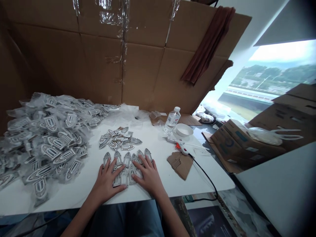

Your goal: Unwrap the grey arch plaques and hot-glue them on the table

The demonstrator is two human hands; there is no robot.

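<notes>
Both my hands rest palm down on rows of small grey pointed-arch pieces (123,176) laid side by side near the front of the white table. My left hand (108,180) covers the left end of the rows, fingers spread over several pieces. On the right end lies my right hand (147,174), its fingers also apart and touching the pieces. Parts of the rows are hidden under the fingers. Just behind them is a loose heap of similar arch pieces (118,138), lying at mixed angles.
A large pile of bagged arch pieces (56,141) fills the table's left side. To the right are a hot glue gun (182,147) with a black cord, torn cardboard (181,164), a water bottle (172,121) and a white bowl (184,130). A cardboard wall (98,65) stands behind.
</notes>
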